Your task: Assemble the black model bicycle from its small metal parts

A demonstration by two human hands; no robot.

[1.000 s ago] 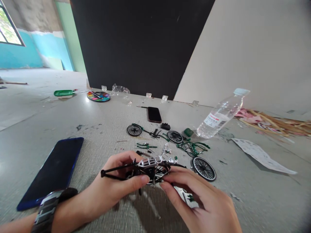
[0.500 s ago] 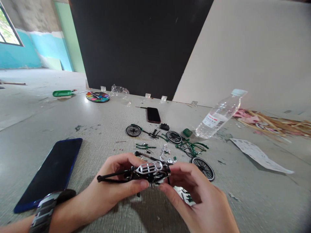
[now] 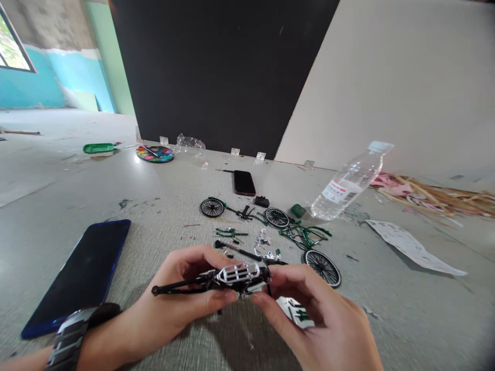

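Between both hands is a small black model bicycle frame [image 3: 238,274] with a silver slatted rack on top and a long black fork-like part pointing left. My left hand [image 3: 174,296] is closed around its left and middle part, thumb along the near side. At its right end my right hand [image 3: 323,314] pinches it with thumb and forefinger. Just beyond lie a dark rod-like part [image 3: 235,249], small silver parts [image 3: 264,238] and green parts [image 3: 231,233]. A green bicycle frame [image 3: 307,236] and a spoked wheel [image 3: 323,268] lie to the right. My fingers hide much of the held piece.
A blue-edged phone [image 3: 79,275] lies at the left, and another phone [image 3: 244,183] farther back. A tilted water bottle [image 3: 350,183] is at the right, near a paper sheet [image 3: 412,247]. A paint palette [image 3: 155,154] and a black board [image 3: 220,72] are at the back.
The held frame has turned slightly in my fingers, its left end dropping a little and moving left. Both hands keep their hold, and the loose parts stay where they were.
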